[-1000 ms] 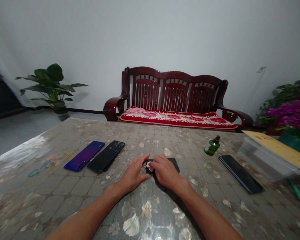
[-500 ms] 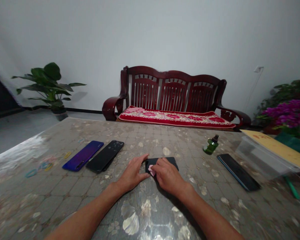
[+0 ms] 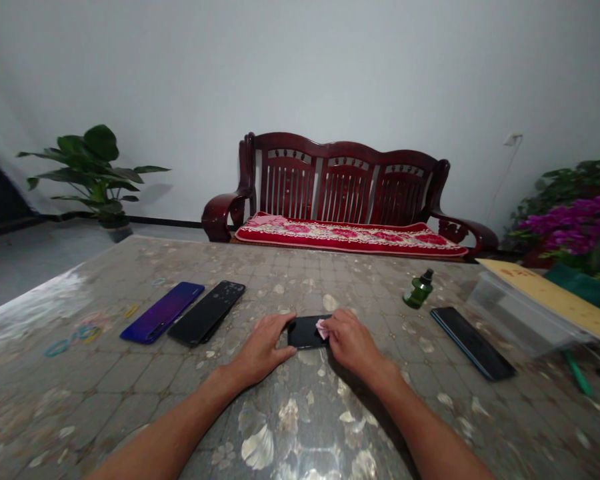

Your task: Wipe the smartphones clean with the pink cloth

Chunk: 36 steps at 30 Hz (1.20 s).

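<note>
A black phone (image 3: 304, 333) lies flat on the table, crosswise in front of me. My left hand (image 3: 266, 343) grips its left end, thumb at the near edge and fingers at the far edge. A small pink cloth (image 3: 322, 328) is pinched in the fingers of my right hand (image 3: 351, 339) and pressed on the phone's dark face. That hand covers the phone's right end.
To the left lie a purple-blue phone (image 3: 163, 312), a black phone case (image 3: 208, 312) and several coloured rubber bands (image 3: 87, 332). A green spray bottle (image 3: 419, 290), another phone (image 3: 473, 343) and a clear plastic box (image 3: 523, 320) stand or lie on the right.
My right hand has slid the pink cloth from the phone's left part toward its right end. My left hand stays at the left end.
</note>
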Available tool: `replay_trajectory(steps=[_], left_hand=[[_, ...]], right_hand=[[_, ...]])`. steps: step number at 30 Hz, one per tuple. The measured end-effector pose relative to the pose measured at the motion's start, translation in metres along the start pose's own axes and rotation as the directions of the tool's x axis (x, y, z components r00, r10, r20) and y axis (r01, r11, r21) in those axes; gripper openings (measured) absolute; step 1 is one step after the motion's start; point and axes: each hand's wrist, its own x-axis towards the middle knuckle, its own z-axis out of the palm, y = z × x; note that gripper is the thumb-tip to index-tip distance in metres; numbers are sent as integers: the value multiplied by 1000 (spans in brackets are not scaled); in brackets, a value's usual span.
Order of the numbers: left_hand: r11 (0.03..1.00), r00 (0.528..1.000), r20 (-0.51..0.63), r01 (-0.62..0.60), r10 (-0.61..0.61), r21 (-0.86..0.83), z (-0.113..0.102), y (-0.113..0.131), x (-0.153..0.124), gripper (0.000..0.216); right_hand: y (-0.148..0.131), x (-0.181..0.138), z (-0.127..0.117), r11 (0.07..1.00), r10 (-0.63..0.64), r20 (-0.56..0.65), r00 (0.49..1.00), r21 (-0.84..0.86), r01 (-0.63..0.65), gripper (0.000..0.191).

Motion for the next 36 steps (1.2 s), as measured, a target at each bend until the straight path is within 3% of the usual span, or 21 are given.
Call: replay_trajectory(steps=[7, 14, 19, 22, 25, 30, 33, 36], left_hand=[[993, 994, 53, -96, 93, 73, -2, 1, -1, 48], [965, 987, 101, -143, 124, 219, 1, 1, -3, 42], [941, 987, 103, -148, 122, 304, 9, 0, 0, 39], [938, 985, 122, -154, 121, 310, 8, 3, 7, 37], [941, 985, 138, -139, 100, 308, 0, 10, 17, 33], [891, 974, 228, -111, 9, 440, -15, 24, 35, 23], [844, 973, 230, -111, -14, 525, -19, 30, 42, 25], [814, 977, 214, -104, -25, 572, -19, 35, 43, 29]], right_hand=[[20, 3, -5, 973, 202, -54, 978, -99, -207, 34], [16, -1, -12, 998, 60, 31, 998, -6, -60, 26], [29, 2, -15, 973, 227, -34, 973, -42, -229, 23], [41, 4, -12, 950, 312, -100, 945, 62, -307, 23], [53, 6, -8, 901, 393, -188, 900, 272, -337, 21], [70, 10, -4, 725, 544, -234, 806, 615, -310, 24], [71, 12, -3, 673, 581, -267, 769, 689, -269, 27], [62, 13, -3, 728, 538, -366, 759, 656, -200, 26]])
